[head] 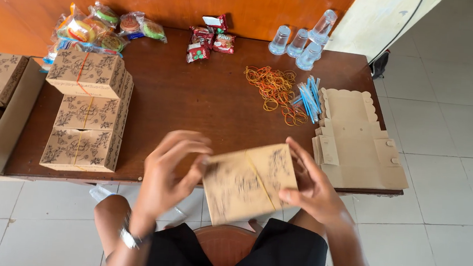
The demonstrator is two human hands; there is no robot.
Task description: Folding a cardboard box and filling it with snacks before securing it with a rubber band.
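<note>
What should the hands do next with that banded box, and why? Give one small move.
Probably set the closed box, held between the left hand and right hand, on the table beside the banded boxes. A rubber band already crosses it, like those, so it looks finished.

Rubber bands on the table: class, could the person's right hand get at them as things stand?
Probably not at once: the right hand is gripping the box. Otherwise bare tabletop lies between it and the rubber bands.
</note>
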